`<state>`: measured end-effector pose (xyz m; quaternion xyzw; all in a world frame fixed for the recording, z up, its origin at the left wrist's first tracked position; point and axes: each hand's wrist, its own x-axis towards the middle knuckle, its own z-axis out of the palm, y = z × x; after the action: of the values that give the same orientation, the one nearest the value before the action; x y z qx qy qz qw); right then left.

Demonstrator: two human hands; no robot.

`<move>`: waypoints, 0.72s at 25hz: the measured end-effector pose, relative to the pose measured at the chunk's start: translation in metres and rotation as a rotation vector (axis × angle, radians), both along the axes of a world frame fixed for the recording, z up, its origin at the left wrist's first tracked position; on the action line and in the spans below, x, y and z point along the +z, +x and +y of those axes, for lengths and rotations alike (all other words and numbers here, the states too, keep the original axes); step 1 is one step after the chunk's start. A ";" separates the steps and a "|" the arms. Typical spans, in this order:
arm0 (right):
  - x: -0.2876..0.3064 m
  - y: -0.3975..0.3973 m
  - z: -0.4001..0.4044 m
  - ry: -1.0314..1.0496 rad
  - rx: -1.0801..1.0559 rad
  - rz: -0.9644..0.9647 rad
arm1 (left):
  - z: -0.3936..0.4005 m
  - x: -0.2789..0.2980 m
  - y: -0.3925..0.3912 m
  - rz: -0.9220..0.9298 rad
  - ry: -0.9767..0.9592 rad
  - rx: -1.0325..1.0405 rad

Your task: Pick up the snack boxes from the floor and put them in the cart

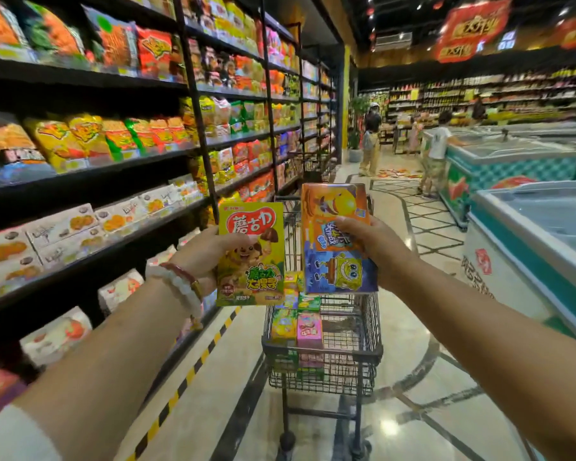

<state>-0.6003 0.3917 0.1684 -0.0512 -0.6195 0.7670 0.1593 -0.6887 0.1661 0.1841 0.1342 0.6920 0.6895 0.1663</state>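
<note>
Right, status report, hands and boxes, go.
Left hand grips yellow-green box. Right hand grips orange-blue box. Both held above cart. Nothing blocking the drop.

Each hand (210, 251) (376, 247) holds snack boxes (250, 257) above the cart (323, 347).

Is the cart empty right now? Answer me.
No, several small snack boxes already lie in the wire cart, below the boxes held in the left hand and right hand.

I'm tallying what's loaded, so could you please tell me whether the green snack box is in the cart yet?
Not yet. The left hand holds the green box upright, in the air in front of the cart, which already holds several boxes.
</note>
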 end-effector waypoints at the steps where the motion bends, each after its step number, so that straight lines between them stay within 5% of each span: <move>1: -0.004 -0.018 0.006 -0.026 -0.007 -0.014 | 0.010 -0.007 -0.021 -0.016 0.016 -0.018; 9: -0.043 -0.136 0.048 -0.021 -0.130 -0.026 | 0.065 -0.052 -0.166 -0.074 0.061 -0.161; 18: -0.120 -0.245 0.136 -0.041 -0.076 -0.222 | 0.138 -0.136 -0.276 -0.230 -0.025 -0.095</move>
<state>-0.8455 0.5272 0.0480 -0.1625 -0.6149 0.7627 0.1173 -0.9646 0.3036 0.0478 0.0847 0.6697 0.6832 0.2786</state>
